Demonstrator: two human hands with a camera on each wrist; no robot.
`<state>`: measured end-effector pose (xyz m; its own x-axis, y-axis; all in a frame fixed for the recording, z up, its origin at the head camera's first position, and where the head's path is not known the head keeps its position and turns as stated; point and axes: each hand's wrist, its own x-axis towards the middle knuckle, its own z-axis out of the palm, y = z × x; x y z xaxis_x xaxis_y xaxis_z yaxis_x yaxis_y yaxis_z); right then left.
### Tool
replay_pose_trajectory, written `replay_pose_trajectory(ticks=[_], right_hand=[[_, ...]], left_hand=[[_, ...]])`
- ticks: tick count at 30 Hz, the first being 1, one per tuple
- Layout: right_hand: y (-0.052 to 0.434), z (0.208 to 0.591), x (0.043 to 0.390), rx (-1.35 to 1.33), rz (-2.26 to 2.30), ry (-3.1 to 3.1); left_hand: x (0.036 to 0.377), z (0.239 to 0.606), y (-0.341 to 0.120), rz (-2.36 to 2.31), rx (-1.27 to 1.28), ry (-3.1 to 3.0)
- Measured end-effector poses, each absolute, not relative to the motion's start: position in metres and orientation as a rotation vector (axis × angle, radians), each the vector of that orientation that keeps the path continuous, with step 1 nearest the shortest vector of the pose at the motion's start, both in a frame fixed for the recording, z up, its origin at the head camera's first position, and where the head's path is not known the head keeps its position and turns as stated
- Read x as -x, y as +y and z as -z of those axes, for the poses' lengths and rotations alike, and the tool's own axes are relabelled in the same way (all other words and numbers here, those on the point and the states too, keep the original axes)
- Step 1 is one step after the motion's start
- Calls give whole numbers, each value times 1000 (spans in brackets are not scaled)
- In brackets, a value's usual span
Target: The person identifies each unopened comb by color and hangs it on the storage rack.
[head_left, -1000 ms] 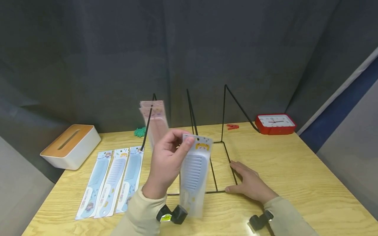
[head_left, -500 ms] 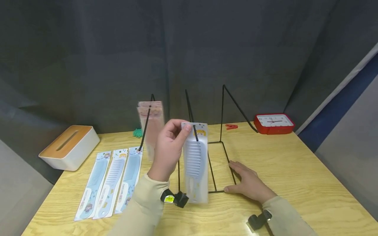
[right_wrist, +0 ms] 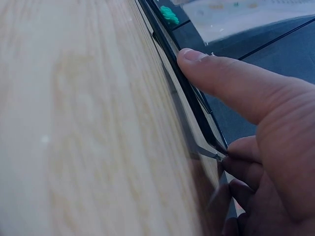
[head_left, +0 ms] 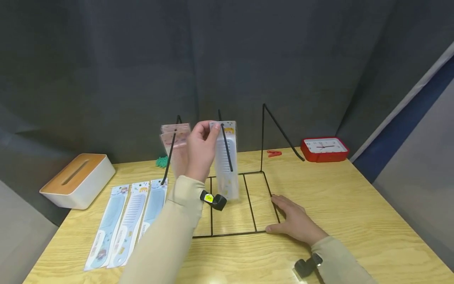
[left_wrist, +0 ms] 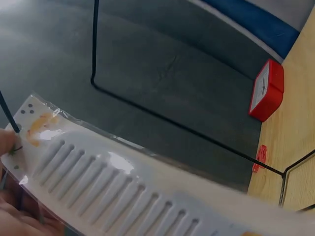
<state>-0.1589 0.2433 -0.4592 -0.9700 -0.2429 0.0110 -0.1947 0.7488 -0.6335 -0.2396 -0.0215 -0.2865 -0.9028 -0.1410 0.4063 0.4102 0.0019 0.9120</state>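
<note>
My left hand [head_left: 200,152] pinches the top corner of a packaged white comb [head_left: 227,183] between thumb and fingers. The pack hangs upright at the middle arm of a black wire display rack [head_left: 234,234], and the arm's rod passes at the hole in its top. In the left wrist view the comb's wide teeth [left_wrist: 115,179] show through clear film. My right hand [head_left: 296,221] rests at the rack base's front right corner, its thumb touching the front bar [right_wrist: 189,93] and its fingers along the side bar. Several pink packaged combs [head_left: 175,136] hang on the left arm.
Three packaged combs [head_left: 128,221] lie side by side at the left, the right one partly behind my sleeve. A white tissue box [head_left: 85,191] with a wooden lid, a green object [head_left: 161,161], a red clip [head_left: 274,153] and a red clock [head_left: 324,157] stand farther back.
My left hand has moved up and away from me with the packaged comb, bringing its hole onto the middle arm. My right hand has stayed on the rack's corner.
</note>
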Motion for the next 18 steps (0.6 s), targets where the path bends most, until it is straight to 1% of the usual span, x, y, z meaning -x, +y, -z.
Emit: replay_pose_trajectory(ticks=[4,8,12,18], right_hand=[[242,460,158,342,1028,2862],[239,459,158,337,1026,2851],[239,458,158,328,1022,2855],[242,457,158,320,1012,2862]], left_hand=[[254,287,-22,1967,193,-1932],[261,285,-25,1947,122,-1977],[261,283,-27,1947,111,-2012],[251,291,-25,1867,70,-2150]])
